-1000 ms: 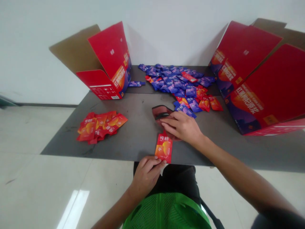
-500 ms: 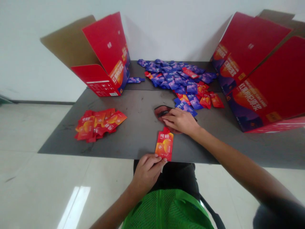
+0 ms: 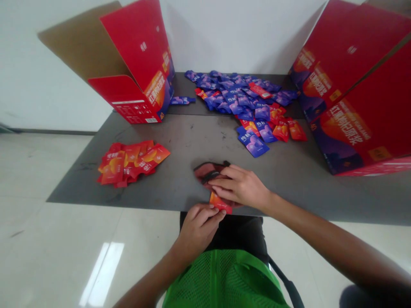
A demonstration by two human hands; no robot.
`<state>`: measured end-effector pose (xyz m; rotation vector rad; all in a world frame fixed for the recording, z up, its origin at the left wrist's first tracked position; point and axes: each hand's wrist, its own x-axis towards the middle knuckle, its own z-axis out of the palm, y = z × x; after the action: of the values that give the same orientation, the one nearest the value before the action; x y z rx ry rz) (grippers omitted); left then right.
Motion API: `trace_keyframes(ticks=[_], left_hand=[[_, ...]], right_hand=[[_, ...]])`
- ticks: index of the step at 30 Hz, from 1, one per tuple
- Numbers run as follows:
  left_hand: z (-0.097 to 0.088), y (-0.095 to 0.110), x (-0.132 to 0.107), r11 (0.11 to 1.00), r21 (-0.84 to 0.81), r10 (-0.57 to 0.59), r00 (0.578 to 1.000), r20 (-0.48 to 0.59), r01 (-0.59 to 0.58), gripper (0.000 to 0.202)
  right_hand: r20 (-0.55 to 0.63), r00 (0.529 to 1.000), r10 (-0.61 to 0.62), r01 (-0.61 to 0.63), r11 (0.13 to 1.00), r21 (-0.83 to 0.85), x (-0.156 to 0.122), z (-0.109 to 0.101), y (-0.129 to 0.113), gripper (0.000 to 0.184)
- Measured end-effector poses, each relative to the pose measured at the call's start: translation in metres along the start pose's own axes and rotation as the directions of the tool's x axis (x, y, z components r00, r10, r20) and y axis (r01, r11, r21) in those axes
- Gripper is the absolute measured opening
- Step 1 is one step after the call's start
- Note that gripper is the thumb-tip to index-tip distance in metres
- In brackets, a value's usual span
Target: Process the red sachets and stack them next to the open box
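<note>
Orange-red sachet (image 3: 220, 202) sits at the grey table's (image 3: 180, 141) near edge, narrowly pinched by the left hand (image 3: 197, 226); the right hand (image 3: 239, 187), fingers laid out flat, rests on a dark red pouch (image 3: 208, 173) (its exact kind is hard to tell). Purple sachets (image 3: 244, 96) heap beyond, between red cartons (image 3: 135, 64).
</note>
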<state>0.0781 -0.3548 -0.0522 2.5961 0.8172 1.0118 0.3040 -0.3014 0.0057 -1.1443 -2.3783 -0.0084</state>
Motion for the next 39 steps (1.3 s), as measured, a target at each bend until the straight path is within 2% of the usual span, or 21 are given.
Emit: trace_keyframes(ticks=[4,7,9,11,14,18,20,22,24,27,31,33,35,37,39], left_hand=[[-0.002,0.001,0.001,1.000,0.019,0.003,1.000,-0.006,-0.003,0.031],[-0.012,0.006,0.007,1.000,0.027,-0.013,0.999,0.052,0.012,0.025],[-0.021,0.008,0.017,0.999,0.021,-0.032,0.990,0.135,0.029,0.023],[-0.028,0.009,0.032,0.998,0.031,-0.058,0.982,0.182,0.054,0.028],[-0.026,0.004,0.061,0.984,0.119,-0.151,0.979,0.135,0.135,0.033],[-0.007,-0.006,0.094,0.916,0.307,-0.290,0.955,0.064,0.257,0.054],[0.004,-0.011,0.103,0.891,0.366,-0.312,0.948,0.064,0.268,0.058],[0.012,-0.019,0.108,0.888,0.380,-0.313,0.946,0.086,0.259,0.055],[0.016,-0.027,0.111,0.914,0.322,-0.300,0.945,0.129,0.246,0.051],[0.014,-0.035,0.117,0.959,0.119,-0.278,0.943,0.185,0.259,0.048],[-0.009,-0.023,0.134,0.925,-0.192,-0.291,0.936,0.197,0.328,0.031],[-0.024,-0.012,0.139,0.910,-0.302,-0.238,0.954,0.181,0.284,0.018],[-0.034,-0.005,0.136,0.927,-0.330,-0.141,0.980,0.138,0.179,0.009],[-0.038,-0.003,0.125,0.960,-0.269,-0.053,0.992,0.116,0.083,0.013],[-0.036,-0.007,0.108,0.984,-0.175,-0.005,0.985,0.170,0.035,0.016]], right_hand=[[0.014,0.997,0.080,-0.078,0.988,-0.133,0.019,-0.001,0.049,0.027],[-0.039,0.989,0.143,-0.148,0.960,-0.236,0.023,-0.016,0.065,0.029],[-0.144,0.972,0.186,-0.215,0.951,-0.223,0.018,-0.031,0.061,0.029],[-0.285,0.931,0.228,-0.277,0.950,-0.143,0.005,-0.044,0.050,0.027],[-0.427,0.850,0.308,-0.350,0.936,-0.022,-0.025,-0.054,0.032,0.025],[-0.453,0.777,0.437,-0.461,0.885,0.064,-0.070,-0.047,0.018,0.023],[-0.452,0.748,0.486,-0.502,0.860,0.094,-0.089,-0.043,0.016,0.023],[-0.456,0.716,0.529,-0.539,0.834,0.122,-0.102,-0.040,0.015,0.024],[-0.457,0.693,0.558,-0.563,0.814,0.141,-0.108,-0.040,0.015,0.025],[-0.450,0.683,0.575,-0.574,0.804,0.156,-0.107,-0.041,0.016,0.025],[-0.435,0.678,0.593,-0.577,0.796,0.185,-0.105,-0.041,0.017,0.025],[-0.439,0.673,0.595,-0.580,0.793,0.187,-0.105,-0.041,0.018,0.025],[-0.448,0.664,0.599,-0.583,0.790,0.193,-0.106,-0.041,0.018,0.025],[-0.454,0.652,0.607,-0.584,0.784,0.209,-0.107,-0.041,0.018,0.024],[-0.461,0.642,0.613,-0.583,0.780,0.225,-0.107,-0.040,0.017,0.024]])
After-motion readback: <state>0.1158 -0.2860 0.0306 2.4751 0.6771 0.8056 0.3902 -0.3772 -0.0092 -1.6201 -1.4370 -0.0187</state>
